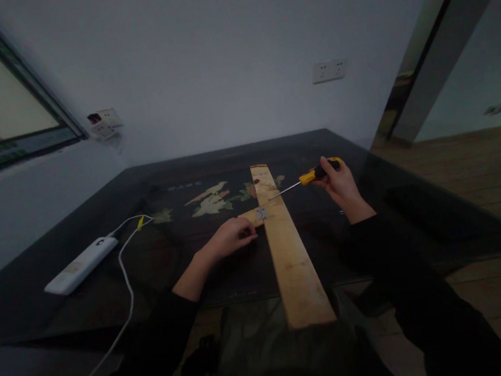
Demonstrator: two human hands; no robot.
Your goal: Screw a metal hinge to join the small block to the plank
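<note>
From my remote view, the right hand (343, 188) is clenched around the yellow-and-black handle of a screwdriver (308, 178), held just above the bench (415, 205) on the right side. The screwdriver's long axis runs right to left and slightly downward, and its thin shaft ends over the right edge of the long plank (292, 255). That plank lies flat with its length running away from me, its near end overhanging the bench edge. A short wooden piece (250, 216) butts against the plank's left side at a right angle, with a small metal plate (261, 213) across the joint. The screwdriver tip sits just right of and slightly beyond that plate, close to it but apart. The left hand (233, 237) rests with curled fingers on the outer end of the short wooden piece, immediately left of the plate; I cannot tell whether it pinches the wood or only presses on it. This hand is nearer the joint. Well off to the left lie a white power strip (81, 266) and its cable (128, 286).
</note>
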